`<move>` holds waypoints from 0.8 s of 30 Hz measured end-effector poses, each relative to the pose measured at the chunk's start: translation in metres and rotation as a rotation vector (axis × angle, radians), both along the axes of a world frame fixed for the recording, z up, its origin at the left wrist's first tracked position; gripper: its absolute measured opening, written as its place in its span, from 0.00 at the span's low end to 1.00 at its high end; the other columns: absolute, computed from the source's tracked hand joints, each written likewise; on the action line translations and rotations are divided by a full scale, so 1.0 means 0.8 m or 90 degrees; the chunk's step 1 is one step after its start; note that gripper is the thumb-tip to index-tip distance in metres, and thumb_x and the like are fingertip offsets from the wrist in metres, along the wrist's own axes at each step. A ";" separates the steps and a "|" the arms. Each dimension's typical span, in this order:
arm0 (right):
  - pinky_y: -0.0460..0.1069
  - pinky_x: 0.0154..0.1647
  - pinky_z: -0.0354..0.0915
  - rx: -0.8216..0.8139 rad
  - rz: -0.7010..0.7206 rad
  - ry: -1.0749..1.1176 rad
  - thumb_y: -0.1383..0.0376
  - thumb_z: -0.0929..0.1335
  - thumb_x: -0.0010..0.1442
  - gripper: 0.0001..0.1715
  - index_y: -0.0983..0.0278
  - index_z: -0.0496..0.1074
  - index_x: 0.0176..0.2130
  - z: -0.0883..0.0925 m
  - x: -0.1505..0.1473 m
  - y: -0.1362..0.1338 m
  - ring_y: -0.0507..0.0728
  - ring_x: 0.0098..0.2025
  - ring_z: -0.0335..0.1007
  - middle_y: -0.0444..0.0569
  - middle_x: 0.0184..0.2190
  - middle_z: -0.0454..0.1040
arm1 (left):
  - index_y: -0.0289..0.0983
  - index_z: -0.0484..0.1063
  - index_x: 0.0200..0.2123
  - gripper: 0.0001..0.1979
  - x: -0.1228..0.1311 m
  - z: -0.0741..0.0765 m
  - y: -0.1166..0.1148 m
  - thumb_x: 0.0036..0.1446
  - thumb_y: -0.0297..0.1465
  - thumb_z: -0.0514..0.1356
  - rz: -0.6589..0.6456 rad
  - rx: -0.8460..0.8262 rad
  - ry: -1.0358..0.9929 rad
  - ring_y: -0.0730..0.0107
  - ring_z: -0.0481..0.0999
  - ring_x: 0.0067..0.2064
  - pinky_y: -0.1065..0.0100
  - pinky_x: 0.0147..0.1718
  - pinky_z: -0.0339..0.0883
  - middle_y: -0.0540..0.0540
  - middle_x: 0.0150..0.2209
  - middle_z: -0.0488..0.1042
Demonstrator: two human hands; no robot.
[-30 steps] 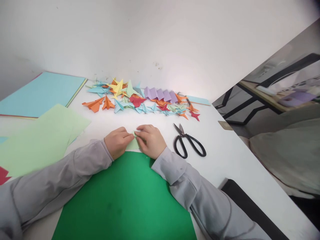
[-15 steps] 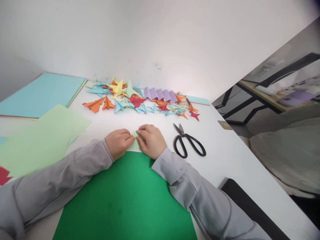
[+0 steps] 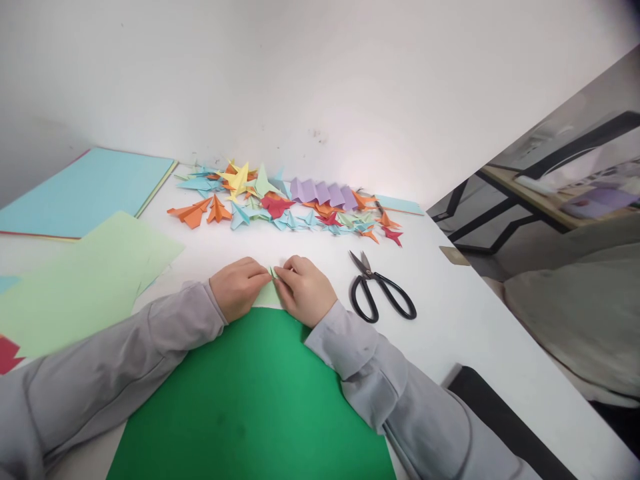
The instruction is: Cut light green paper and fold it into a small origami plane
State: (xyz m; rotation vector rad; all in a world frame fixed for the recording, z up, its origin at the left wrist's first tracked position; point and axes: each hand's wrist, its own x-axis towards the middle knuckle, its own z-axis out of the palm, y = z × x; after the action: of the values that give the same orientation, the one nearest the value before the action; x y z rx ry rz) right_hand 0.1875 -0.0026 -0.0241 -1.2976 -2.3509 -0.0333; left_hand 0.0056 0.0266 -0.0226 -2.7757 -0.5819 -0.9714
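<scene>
A small piece of light green paper [image 3: 269,297] lies at the far edge of a large green sheet [image 3: 250,400]. Pinched on its left side is my left hand [image 3: 237,288], fingers closed. My right hand [image 3: 306,291] grips the same paper from the right between thumb and fingers. Between the two sets of fingertips a small folded point of the paper stands up. Most of the small paper's sides are hidden under the fingers. Black-handled scissors [image 3: 369,274] lie with blades slightly apart, to the right of my right hand.
Folded paper planes [image 3: 240,179] in several colours line the wall, with a purple pleated strip [image 3: 323,193] among them. Light green sheets [image 3: 85,280] and a blue-topped paper stack [image 3: 95,190] are at left. A black bar-shaped object [image 3: 500,417] lies at right.
The fingers of my right hand have curled in more, and the paper's folded tip shows more upright between the fingertips. The whole view has shifted slightly.
</scene>
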 end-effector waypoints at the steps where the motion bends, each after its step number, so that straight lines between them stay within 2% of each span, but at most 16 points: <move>1: 0.50 0.36 0.62 -0.014 -0.006 0.014 0.67 0.61 0.60 0.13 0.69 0.74 0.36 0.000 -0.001 -0.002 0.56 0.35 0.64 0.54 0.32 0.68 | 0.32 0.72 0.33 0.11 -0.001 0.001 0.001 0.57 0.22 0.50 0.023 -0.008 0.003 0.66 0.72 0.34 0.66 0.34 0.71 0.41 0.32 0.76; 4: 0.48 0.33 0.63 -0.039 -0.053 0.046 0.67 0.62 0.59 0.13 0.68 0.74 0.37 -0.001 -0.005 -0.010 0.55 0.32 0.65 0.53 0.31 0.68 | 0.32 0.73 0.32 0.09 -0.005 0.003 0.004 0.57 0.25 0.52 0.065 -0.033 0.008 0.65 0.71 0.33 0.64 0.34 0.70 0.41 0.32 0.76; 7: 0.48 0.31 0.63 -0.037 -0.106 0.052 0.66 0.62 0.59 0.12 0.66 0.74 0.35 -0.004 -0.009 -0.014 0.54 0.30 0.66 0.52 0.30 0.68 | 0.32 0.73 0.33 0.08 -0.005 0.003 0.004 0.57 0.27 0.54 0.035 -0.074 0.006 0.65 0.71 0.34 0.64 0.35 0.70 0.42 0.32 0.76; 11: 0.47 0.30 0.63 -0.038 -0.110 0.051 0.67 0.63 0.59 0.11 0.66 0.74 0.33 -0.004 -0.010 -0.015 0.54 0.30 0.65 0.51 0.30 0.68 | 0.32 0.73 0.34 0.08 -0.001 0.000 0.000 0.58 0.27 0.54 0.017 -0.090 -0.009 0.66 0.71 0.34 0.66 0.34 0.69 0.41 0.33 0.76; 17: 0.46 0.30 0.61 -0.042 -0.098 0.030 0.65 0.61 0.61 0.14 0.67 0.75 0.34 -0.001 -0.008 -0.013 0.53 0.29 0.64 0.51 0.30 0.68 | 0.31 0.73 0.29 0.13 0.003 -0.002 -0.005 0.55 0.18 0.49 0.033 0.005 0.018 0.67 0.69 0.31 0.68 0.31 0.69 0.39 0.31 0.75; 21: 0.47 0.28 0.58 -0.024 -0.100 -0.010 0.65 0.60 0.62 0.16 0.66 0.75 0.32 0.000 -0.009 -0.013 0.53 0.28 0.62 0.51 0.30 0.68 | 0.31 0.72 0.24 0.16 0.009 -0.005 -0.008 0.56 0.17 0.47 0.054 0.087 0.079 0.66 0.66 0.29 0.67 0.29 0.68 0.39 0.28 0.72; 24: 0.47 0.27 0.56 -0.009 -0.104 -0.044 0.66 0.60 0.63 0.16 0.65 0.74 0.31 0.000 -0.011 -0.013 0.53 0.27 0.60 0.51 0.29 0.67 | 0.31 0.71 0.23 0.17 0.011 -0.010 -0.010 0.56 0.18 0.46 0.066 0.107 0.107 0.65 0.64 0.29 0.65 0.28 0.67 0.39 0.26 0.70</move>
State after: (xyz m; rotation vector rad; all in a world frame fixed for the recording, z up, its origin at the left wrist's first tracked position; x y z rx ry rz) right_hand 0.1788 -0.0131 -0.0238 -1.5147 -2.3001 -0.1141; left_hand 0.0145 0.0190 -0.0307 -2.6177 -0.5828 -0.7210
